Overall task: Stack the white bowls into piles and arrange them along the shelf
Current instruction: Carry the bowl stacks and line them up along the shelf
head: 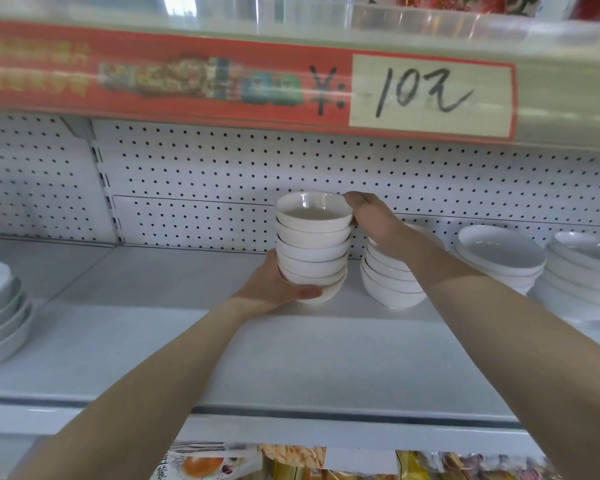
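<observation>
Two bare forearms [160, 386] reach in right under the camera toward the shelf [291, 358]; the left hand [274, 285] is wrapped round the bottom of a tall pile of white bowls [312, 244], thumb across the lowest bowl, and the right hand [368, 216] hooks its fingers over the top bowl's rim; so both are gripping the pile, which is mid-shelf near the pegboard back [205, 168]; can't tell if its base is down or a hair off the shelf. Looks to me like it's being placed; it leans a bit, so I'd hold it plumb and land it flat before letting go. A shorter pile [392, 282] is just beside it, under the right wrist, easy to bump; wider dishes [499, 258] further right, plates [0, 306] far left, price sign [426, 95] overhead.
</observation>
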Tool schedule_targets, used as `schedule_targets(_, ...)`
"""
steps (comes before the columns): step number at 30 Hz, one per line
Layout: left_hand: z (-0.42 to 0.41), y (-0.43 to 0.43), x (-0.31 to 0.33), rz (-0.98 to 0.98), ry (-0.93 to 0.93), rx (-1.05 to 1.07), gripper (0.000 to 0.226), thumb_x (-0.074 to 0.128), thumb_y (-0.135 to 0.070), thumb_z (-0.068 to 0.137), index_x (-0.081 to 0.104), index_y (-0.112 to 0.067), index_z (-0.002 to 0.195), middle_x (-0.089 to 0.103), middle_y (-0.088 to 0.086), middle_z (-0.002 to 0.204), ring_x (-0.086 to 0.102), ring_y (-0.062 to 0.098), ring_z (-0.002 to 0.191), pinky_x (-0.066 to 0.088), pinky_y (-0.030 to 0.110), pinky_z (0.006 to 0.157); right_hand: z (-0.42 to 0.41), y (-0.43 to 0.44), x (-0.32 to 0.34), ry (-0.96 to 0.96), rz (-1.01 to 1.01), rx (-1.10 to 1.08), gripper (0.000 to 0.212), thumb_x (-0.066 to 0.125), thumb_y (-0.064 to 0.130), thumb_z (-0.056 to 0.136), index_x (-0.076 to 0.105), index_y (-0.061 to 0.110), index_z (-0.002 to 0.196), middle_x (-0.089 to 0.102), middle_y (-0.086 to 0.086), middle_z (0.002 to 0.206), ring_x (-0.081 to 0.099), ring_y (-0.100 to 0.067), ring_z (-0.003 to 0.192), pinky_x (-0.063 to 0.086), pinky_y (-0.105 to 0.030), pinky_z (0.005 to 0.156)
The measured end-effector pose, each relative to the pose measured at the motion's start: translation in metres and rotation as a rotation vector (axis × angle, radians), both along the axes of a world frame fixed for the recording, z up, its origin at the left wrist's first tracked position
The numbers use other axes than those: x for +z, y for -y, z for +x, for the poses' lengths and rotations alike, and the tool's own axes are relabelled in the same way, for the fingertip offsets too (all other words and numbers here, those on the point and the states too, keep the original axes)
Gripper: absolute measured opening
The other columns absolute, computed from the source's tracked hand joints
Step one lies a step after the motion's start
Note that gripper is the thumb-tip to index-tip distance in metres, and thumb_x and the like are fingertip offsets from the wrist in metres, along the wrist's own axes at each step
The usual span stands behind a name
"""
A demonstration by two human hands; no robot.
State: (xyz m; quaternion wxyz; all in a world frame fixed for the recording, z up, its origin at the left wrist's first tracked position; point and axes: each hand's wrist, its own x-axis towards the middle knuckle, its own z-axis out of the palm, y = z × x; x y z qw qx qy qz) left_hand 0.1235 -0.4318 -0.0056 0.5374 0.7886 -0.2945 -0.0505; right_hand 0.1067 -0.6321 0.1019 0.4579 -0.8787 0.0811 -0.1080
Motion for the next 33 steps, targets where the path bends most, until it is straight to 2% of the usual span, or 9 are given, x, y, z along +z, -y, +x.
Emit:
schedule_targets(3,-0.001,0.001,-0.001,-0.024,0.003,-0.003,0.069,0.091,-0.027,0.062,0.058,-0.036,0.122,0.069,-0.018,0.115,0.063,0.0,0.108,0.051,0.035,0.096,-0.004,-0.001,0.001,-0.002,-0.005,0.011,0.039,0.031,0.045,0.08,0.05,0.011,0.085,0.048,-0.006,0.082,0.04,-0.02,0.076,0.031,-0.037,0.072)
schedule_targets(7,0.001,0.001,-0.004,-0.035,0.006,-0.011,0.074,0.092,-0.026,0.062,0.056,-0.035,0.126,0.067,-0.016,0.119,0.062,0.003,0.113,0.05,0.039,0.1,-0.005,0.0,0.001,0.003,-0.01,0.034,0.037,0.031,0.043,0.085,0.051,0.012,0.086,0.049,-0.006,0.083,0.041,-0.019,0.076,0.031,-0.036,0.073)
schedule_targets(12,0.004,-0.002,-0.001,0.017,-0.031,-0.033,0.088,0.095,-0.036,0.054,0.05,-0.04,0.129,0.064,-0.018,0.124,0.058,0.001,0.118,0.047,0.041,0.103,-0.004,0.002,0.003,0.008,-0.037,0.043,0.06,0.03,0.046,0.084,0.049,-0.005,0.11,0.049,-0.004,0.085,0.041,-0.018,0.079,0.03,-0.036,0.073)
schedule_targets(16,0.004,-0.014,0.008,0.206,-0.032,-0.032,0.102,0.093,-0.046,0.053,0.039,-0.035,0.139,0.056,-0.018,0.134,0.05,0.007,0.128,0.042,0.038,0.107,-0.006,0.001,0.007,0.032,-0.08,0.078,0.054,0.03,0.042,0.094,0.053,-0.002,0.115,0.058,-0.011,0.093,0.047,-0.021,0.081,0.037,-0.037,0.074)
schedule_targets(20,0.005,-0.044,0.025,0.517,0.053,0.117,0.118,0.086,-0.057,0.056,0.026,-0.023,0.151,0.041,-0.005,0.148,0.041,0.015,0.135,0.037,0.038,0.111,-0.016,-0.01,0.018,0.123,-0.236,0.099,0.048,0.027,0.042,0.101,0.058,0.013,0.124,0.062,-0.012,0.119,0.057,-0.029,0.106,0.044,-0.04,0.098)
schedule_targets(23,0.002,-0.069,0.052,0.576,0.193,0.198,0.099,0.078,-0.053,0.073,0.028,-0.02,0.152,0.041,-0.002,0.15,0.043,0.016,0.134,0.036,0.031,0.109,-0.022,-0.028,0.033,0.189,-0.364,0.129,0.047,0.028,0.037,0.101,0.054,0.005,0.124,0.06,-0.02,0.124,0.054,-0.037,0.115,0.044,-0.044,0.099)
schedule_targets(26,-0.003,-0.098,0.085,0.624,0.424,0.309,0.073,0.069,-0.048,0.084,0.04,-0.02,0.145,0.05,0.0,0.142,0.049,0.019,0.127,0.039,0.032,0.104,-0.023,-0.055,0.044,0.249,-0.59,0.187,0.039,0.03,0.03,0.104,0.055,0.012,0.127,0.065,-0.013,0.117,0.057,-0.033,0.107,0.045,-0.038,0.091)
schedule_targets(28,-0.007,-0.121,0.103,0.647,0.518,0.374,0.062,0.066,-0.045,0.088,0.046,-0.022,0.141,0.054,-0.001,0.136,0.052,0.02,0.122,0.041,0.032,0.101,-0.021,-0.079,0.048,0.317,-0.719,0.233,0.038,0.035,0.029,0.104,0.052,0.017,0.136,0.065,-0.01,0.122,0.056,-0.031,0.113,0.043,-0.036,0.094)
schedule_targets(33,-0.021,-0.197,0.13,0.777,0.648,0.507,0.053,0.059,-0.045,0.092,0.048,-0.023,0.139,0.052,0.001,0.136,0.051,0.024,0.122,0.044,0.038,0.098,-0.016,-0.159,0.048,0.465,-0.924,0.357,0.045,0.048,0.025,0.1,0.046,0.013,0.144,0.063,-0.014,0.126,0.05,-0.033,0.12,0.038,-0.034,0.098)
